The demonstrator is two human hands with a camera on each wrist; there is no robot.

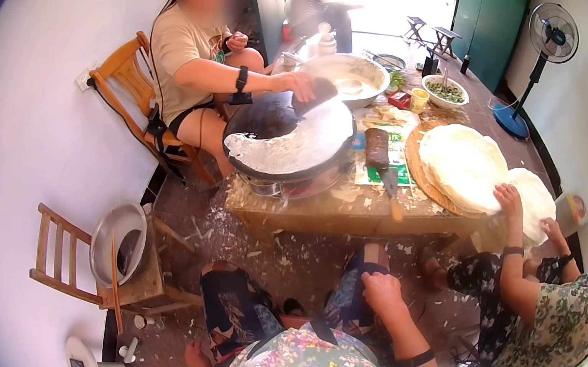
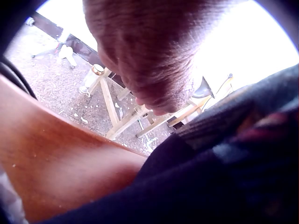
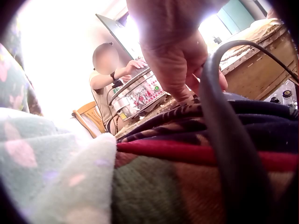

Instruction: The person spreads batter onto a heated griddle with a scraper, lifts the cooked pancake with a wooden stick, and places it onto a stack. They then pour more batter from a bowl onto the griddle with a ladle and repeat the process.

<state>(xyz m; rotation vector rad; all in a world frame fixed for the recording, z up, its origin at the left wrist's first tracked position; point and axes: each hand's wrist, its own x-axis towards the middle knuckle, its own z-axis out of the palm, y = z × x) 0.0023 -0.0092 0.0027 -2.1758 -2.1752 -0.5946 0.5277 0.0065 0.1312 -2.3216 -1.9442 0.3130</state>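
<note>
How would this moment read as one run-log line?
left hand: low, nothing seen in grip | right hand: on knee | griddle: partly covered by pale batter | flatbreads: stacked on round board

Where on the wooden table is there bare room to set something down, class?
There is a crumb-strewn patch of the table between the griddle and the spatula, reaching the near edge. It is crowded farther back, where the large basin, yellow cup and bowl of greens stand close.
</note>
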